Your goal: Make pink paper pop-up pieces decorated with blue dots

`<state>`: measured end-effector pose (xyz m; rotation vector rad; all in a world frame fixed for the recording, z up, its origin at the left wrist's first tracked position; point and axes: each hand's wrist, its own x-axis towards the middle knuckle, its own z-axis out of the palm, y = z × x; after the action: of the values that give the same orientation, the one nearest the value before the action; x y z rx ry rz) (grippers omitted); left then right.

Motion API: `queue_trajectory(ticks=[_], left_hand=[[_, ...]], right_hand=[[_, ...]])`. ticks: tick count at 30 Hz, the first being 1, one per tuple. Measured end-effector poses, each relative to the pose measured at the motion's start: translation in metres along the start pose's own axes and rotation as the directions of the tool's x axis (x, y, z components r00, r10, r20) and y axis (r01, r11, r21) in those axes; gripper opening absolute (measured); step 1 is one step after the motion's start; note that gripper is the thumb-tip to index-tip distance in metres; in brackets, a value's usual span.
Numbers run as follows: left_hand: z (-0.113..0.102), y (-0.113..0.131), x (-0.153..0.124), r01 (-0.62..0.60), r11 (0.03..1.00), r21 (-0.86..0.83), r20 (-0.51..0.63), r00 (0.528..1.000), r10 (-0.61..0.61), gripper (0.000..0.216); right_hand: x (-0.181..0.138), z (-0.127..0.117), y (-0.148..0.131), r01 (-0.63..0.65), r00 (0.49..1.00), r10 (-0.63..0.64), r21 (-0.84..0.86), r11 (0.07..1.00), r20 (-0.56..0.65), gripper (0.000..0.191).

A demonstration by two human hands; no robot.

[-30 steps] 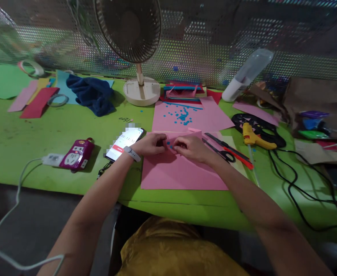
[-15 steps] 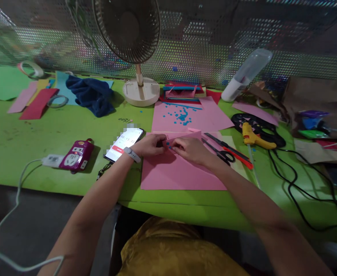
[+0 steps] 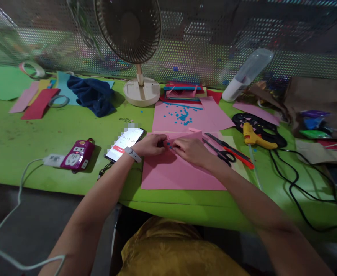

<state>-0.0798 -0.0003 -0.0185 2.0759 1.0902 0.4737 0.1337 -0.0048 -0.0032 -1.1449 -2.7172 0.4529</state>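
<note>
A pink sheet of paper (image 3: 168, 176) lies in front of me on the green table. My left hand (image 3: 151, 145) rests over its upper left part, fingers curled together; anything between them is too small to make out. Close by on the right, my right hand (image 3: 190, 151) is bent over the same sheet with its fingertips pinched, their contents hidden. A few tiny blue paper bits (image 3: 169, 143) show between the two hands. Beyond, many more blue paper squares (image 3: 183, 115) are scattered on another pink sheet (image 3: 208, 120).
Scissors (image 3: 221, 155) and an orange-black cutter (image 3: 239, 155) lie right of my right hand, near a yellow glue gun (image 3: 254, 137). A phone (image 3: 125, 143) showing a timer lies by my left wrist. A purple power socket (image 3: 78, 155) and a fan (image 3: 141, 92) stand farther off.
The phone's timer has moved on by a second. Both hands stay almost in place; the whole view has shifted very slightly.
</note>
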Motion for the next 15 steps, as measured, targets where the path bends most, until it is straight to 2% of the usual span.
queue_trajectory(ticks=[15], left_hand=[[-0.0004,0.0025,0.0001,0.024,0.999,-0.026,0.024,0.999,-0.024,0.011]], right_hand=[[-0.0007,0.0002,0.001,0.004,1.0,-0.004,0.021,1.0,-0.018,0.018]])
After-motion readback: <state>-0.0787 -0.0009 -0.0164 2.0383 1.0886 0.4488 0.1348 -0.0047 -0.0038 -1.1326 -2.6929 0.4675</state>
